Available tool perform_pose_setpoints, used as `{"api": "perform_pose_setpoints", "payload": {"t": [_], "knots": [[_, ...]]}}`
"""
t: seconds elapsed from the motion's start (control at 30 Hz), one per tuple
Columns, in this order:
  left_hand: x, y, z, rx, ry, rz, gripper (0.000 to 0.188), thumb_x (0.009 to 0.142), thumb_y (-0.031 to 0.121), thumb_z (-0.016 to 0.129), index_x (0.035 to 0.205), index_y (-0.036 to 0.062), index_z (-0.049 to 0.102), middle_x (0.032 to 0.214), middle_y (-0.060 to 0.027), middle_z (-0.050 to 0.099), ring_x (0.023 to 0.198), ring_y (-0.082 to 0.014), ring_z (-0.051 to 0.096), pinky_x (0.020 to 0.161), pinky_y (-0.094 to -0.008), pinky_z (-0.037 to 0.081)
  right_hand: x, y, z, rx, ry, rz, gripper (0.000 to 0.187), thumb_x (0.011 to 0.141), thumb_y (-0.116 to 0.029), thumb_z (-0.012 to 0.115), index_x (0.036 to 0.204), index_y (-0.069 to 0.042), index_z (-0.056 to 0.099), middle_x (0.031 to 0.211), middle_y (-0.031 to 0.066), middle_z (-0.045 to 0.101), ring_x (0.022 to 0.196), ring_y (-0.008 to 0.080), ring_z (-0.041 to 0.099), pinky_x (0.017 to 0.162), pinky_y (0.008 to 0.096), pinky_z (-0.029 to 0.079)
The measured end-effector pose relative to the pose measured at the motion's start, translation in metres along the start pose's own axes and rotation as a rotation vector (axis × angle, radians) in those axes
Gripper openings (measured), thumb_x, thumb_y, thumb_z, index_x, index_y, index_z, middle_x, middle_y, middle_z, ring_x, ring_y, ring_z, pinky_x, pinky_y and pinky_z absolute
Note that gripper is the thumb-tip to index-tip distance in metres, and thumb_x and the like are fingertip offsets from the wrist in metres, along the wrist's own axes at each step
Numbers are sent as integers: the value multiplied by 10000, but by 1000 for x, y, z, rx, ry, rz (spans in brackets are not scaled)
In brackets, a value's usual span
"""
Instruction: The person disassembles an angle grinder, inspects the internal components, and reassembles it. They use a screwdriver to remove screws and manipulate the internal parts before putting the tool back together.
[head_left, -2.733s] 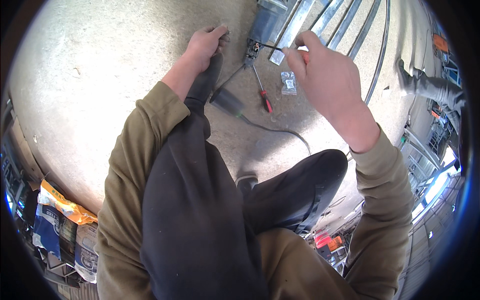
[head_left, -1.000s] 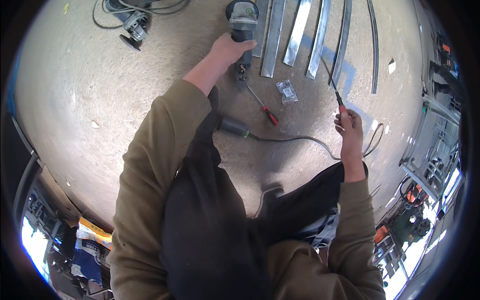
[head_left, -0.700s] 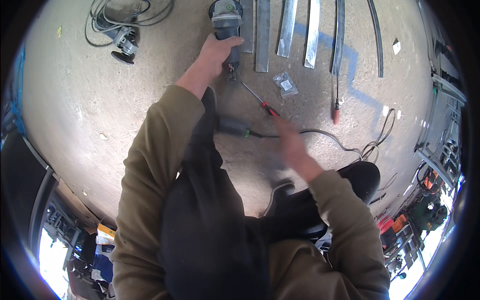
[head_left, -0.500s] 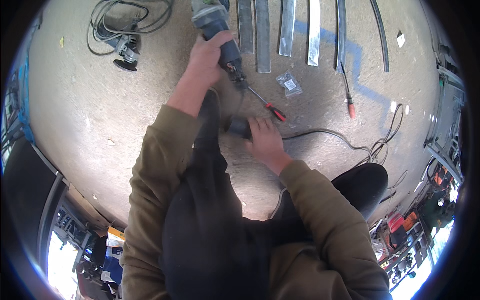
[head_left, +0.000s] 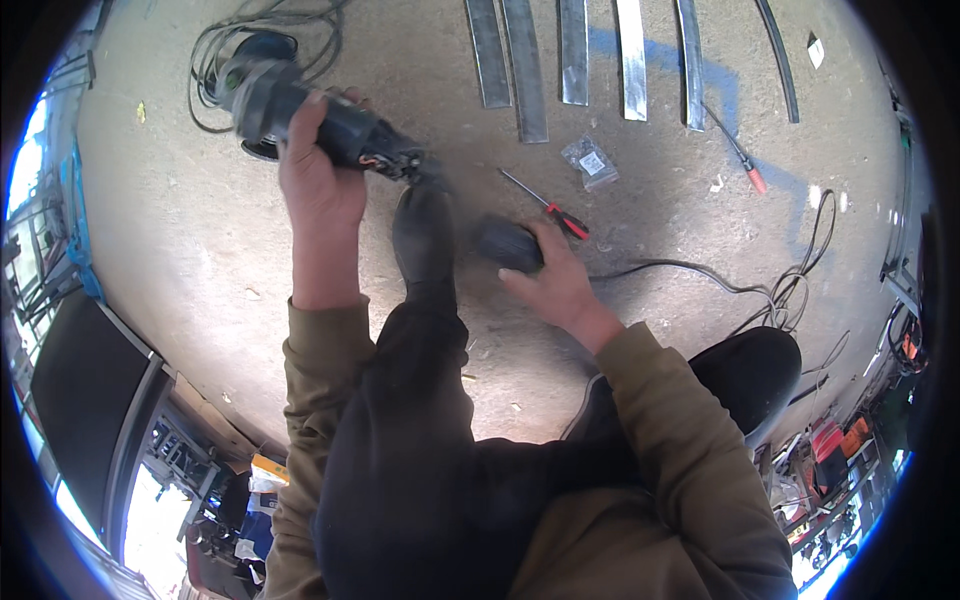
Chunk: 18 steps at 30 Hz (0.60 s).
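My left hand [head_left: 322,190] is wrapped round the body of an angle grinder [head_left: 345,130], held at the upper left over the floor. The grinder's rear end is uncovered, with copper-coloured parts and wiring showing; its head is blurred. In my right hand [head_left: 562,280] is a dark rear housing cover [head_left: 505,245], apart from the grinder and smeared by motion. A black cord [head_left: 680,263] runs off to the right from beside that hand. Just beyond the cover lies a red and black screwdriver [head_left: 568,220], its shaft pointing up and left.
Several flat metal strips [head_left: 574,60] lie along the far side. Near them are a small clear plastic bag [head_left: 590,163] and a red-handled tool [head_left: 753,175]. A coiled cable [head_left: 205,75] lies behind the grinder. My shoe [head_left: 422,235] stands between my hands.
My left hand has swung the grinder left, now in front of the second grinder by the coiled cable. My right hand has shifted slightly right with the cover.
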<state>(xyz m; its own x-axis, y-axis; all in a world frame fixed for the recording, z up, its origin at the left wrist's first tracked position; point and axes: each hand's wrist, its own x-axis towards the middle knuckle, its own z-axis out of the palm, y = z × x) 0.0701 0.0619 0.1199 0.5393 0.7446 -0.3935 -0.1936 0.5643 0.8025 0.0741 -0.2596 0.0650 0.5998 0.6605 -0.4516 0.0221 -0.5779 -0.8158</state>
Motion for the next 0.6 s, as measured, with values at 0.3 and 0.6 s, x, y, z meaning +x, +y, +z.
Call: {"api": "perform_pose_setpoints", "payload": {"t": [0.3, 0.6], "knots": [[-15, 32, -8, 78, 150, 173, 385, 985, 106, 717, 1314, 17, 538, 1104, -140, 659, 1037, -285, 706, 943, -454, 603, 4, -25, 4, -151, 46, 6, 704, 836, -321, 875, 1392, -88, 512, 1249, 186, 691, 1123, 410, 697, 961, 473, 565], [-14, 33, -10, 105, 215, 219, 314, 998, 153, 701, 1245, 15, 566, 1098, -143, 668, 1016, -291, 704, 924, -458, 604, 18, -57, 8, -182, 119, -109, 644, 835, -346, 838, 1356, -98, 551, 1219, 154, 694, 986, 403, 727, 869, 483, 576]]}}
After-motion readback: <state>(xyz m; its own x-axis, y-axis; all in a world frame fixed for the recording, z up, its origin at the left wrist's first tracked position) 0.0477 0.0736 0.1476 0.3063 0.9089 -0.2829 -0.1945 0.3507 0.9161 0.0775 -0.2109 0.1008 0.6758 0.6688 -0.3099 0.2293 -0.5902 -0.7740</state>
